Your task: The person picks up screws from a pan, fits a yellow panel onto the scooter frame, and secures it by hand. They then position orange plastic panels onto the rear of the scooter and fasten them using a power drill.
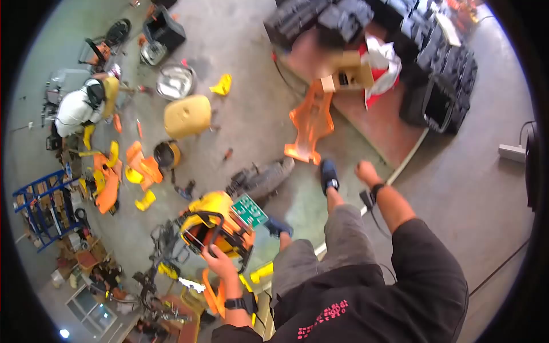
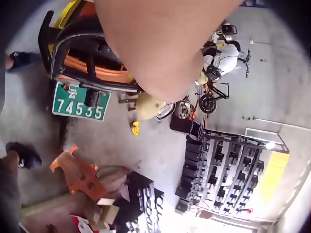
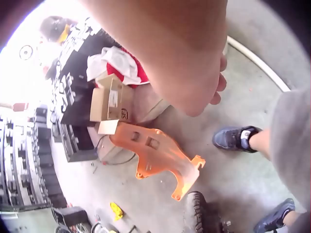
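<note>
My left hand [image 1: 219, 258] grips the black tubular rack [image 1: 201, 218] of a yellow and orange scooter tail section [image 1: 220, 223] and holds it off the floor. A green number plate [image 1: 249, 211] hangs on it; in the left wrist view the number plate [image 2: 80, 107] reads 74535 under the black rack [image 2: 73, 48]. My right hand [image 1: 366, 170] hangs free beside my right leg, fingers loosely curled, holding nothing. The right wrist view shows that right hand [image 3: 209, 77] above an orange body panel [image 3: 158, 154].
An orange panel [image 1: 311, 123] leans by a low platform with a cardboard box [image 1: 346, 74] and black crates [image 1: 434, 57]. A tyre [image 1: 260, 177] lies ahead of my feet. Further off are a yellow seat [image 1: 187, 116], scattered yellow and orange parts, and a crouching person [image 1: 77, 106].
</note>
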### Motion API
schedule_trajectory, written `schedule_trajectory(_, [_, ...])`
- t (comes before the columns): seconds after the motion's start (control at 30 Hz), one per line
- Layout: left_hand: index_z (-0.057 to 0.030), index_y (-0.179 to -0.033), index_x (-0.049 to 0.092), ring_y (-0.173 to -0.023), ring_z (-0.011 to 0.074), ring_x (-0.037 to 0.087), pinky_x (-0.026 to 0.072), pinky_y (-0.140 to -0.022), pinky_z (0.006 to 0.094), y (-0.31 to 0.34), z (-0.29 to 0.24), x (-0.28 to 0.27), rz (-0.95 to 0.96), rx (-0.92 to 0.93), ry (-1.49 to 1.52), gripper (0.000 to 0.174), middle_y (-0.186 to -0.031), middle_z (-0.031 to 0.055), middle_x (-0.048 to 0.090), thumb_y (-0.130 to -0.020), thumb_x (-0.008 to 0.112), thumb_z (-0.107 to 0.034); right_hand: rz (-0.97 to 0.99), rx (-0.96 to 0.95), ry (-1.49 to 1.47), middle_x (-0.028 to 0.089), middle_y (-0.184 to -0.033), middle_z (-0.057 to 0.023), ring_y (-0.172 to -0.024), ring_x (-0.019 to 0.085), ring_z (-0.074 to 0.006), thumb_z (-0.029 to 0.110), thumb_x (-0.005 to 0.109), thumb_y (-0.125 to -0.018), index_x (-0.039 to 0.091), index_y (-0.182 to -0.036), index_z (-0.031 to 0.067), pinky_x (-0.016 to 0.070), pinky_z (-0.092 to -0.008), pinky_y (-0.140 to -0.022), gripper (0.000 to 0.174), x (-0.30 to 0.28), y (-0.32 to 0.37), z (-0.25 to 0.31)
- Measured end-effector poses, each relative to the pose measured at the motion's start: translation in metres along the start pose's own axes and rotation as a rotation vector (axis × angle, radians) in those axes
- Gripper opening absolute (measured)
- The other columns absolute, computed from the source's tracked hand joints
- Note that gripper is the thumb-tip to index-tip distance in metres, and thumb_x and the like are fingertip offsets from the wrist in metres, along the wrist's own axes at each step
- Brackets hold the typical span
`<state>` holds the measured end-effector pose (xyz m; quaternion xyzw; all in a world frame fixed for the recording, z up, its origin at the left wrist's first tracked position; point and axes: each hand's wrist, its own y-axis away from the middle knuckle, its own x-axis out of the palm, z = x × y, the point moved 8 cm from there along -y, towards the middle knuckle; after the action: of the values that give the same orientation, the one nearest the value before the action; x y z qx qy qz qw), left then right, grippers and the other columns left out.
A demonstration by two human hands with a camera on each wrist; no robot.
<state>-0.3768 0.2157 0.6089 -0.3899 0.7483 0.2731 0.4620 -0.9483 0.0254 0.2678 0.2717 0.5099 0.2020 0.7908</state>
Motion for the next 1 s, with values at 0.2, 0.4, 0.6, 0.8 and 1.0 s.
schedule_trajectory(0.2, [0.007,-0.111,0.055,-0.085,0.0332,0.058,0.0451,-0.079,0.0412,0.002,0.008,-0.003,-0.03,-0.113,-0.256,0.042,-0.096,0.0214,0.062,-0.1,0.048,-0.033,-0.023,-0.034,0.158,0.066,-0.099,-0.0246,-0.096,0.064,-0.0409,0.028,0.055,-0.09,0.062,-0.096,0.0,0.0519,-0.0494,-0.083,0.029,-0.008,-0.139,0.021])
schedule_trajectory(0.4, [-0.0044,-0.099,0.049,-0.064,0.0081,0.04,0.034,-0.055,0.0254,0.015,0.005,0.001,-0.137,-0.369,-0.188,0.033,-0.073,-0.0013,0.041,-0.101,0.046,-0.037,-0.032,0.024,0.078,0.064,-0.103,-0.0317,-0.102,0.061,-0.0449,0.047,0.053,-0.093,0.048,-0.114,-0.0044,0.0485,-0.0521,-0.087,0.055,0.07,-0.246,0.006])
schedule_trajectory(0.6, [-0.0034,-0.111,0.046,-0.055,0.0058,0.032,0.0254,-0.047,0.0233,0.017,0.028,-0.007,-0.198,-0.461,-0.111,0.028,-0.065,-0.0036,0.033,-0.1,0.048,-0.029,-0.275,0.076,-0.017,0.065,-0.099,-0.031,-0.095,0.062,-0.0475,0.04,0.048,-0.095,0.059,-0.098,-0.0041,0.0499,-0.0521,-0.084,0.045,0.117,-0.278,-0.002])
schedule_trajectory(0.8, [-0.0024,-0.114,0.048,-0.056,0.0047,0.033,0.0241,-0.046,0.022,0.019,0.019,-0.002,-0.198,-0.51,-0.092,0.031,-0.064,-0.0046,0.034,-0.099,0.05,-0.029,0.198,0.022,0.13,0.068,-0.078,-0.0212,-0.079,0.068,-0.0368,0.045,0.052,-0.093,0.072,-0.075,0.0048,0.0515,-0.0448,-0.078,0.048,0.128,-0.295,0.006])
schedule_trajectory(1.0, [-0.0024,-0.111,0.053,-0.057,0.0039,0.034,0.026,-0.048,0.0201,0.021,0.024,-0.002,-0.201,-0.46,0.035,0.029,-0.067,-0.004,0.038,-0.1,0.049,-0.029,0.073,-0.056,0.257,0.069,-0.075,-0.0191,-0.076,0.068,-0.035,0.039,0.052,-0.091,0.071,-0.072,0.0023,0.0532,-0.0434,-0.075,0.046,0.077,-0.26,0.054])
